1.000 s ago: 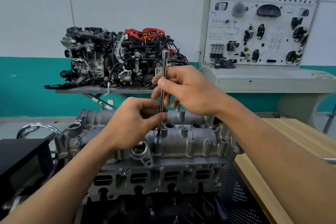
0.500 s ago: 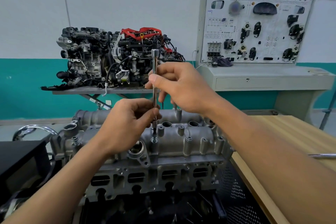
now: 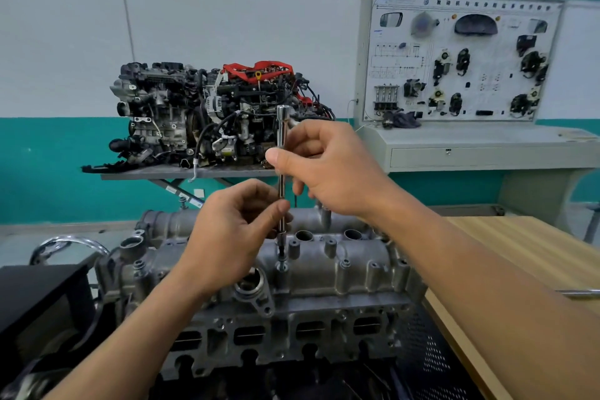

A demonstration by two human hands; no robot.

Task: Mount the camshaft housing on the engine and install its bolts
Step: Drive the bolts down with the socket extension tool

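The grey cast camshaft housing [image 3: 328,265] sits on top of the engine [image 3: 292,334] in front of me. A long chrome extension bar [image 3: 281,127] stands upright over it, its lower tip on a bolt [image 3: 281,266] in a boss near the housing's middle. My left hand [image 3: 227,237] pinches the bar's lower part between thumb and fingers. My right hand [image 3: 328,166] grips the bar higher up, thumb on its front. Other bolts stand in bosses along the housing's near row.
A wooden bench [image 3: 526,269] lies to the right with a metal rod [image 3: 581,293] on it. A black box [image 3: 35,299] stands at the left. Behind are a second engine [image 3: 207,114] on a stand and a training panel [image 3: 461,58] on a grey console.
The view shifted slightly. Both hands stay on the upright bar over the same bolt; the fingers have moved a little around it.
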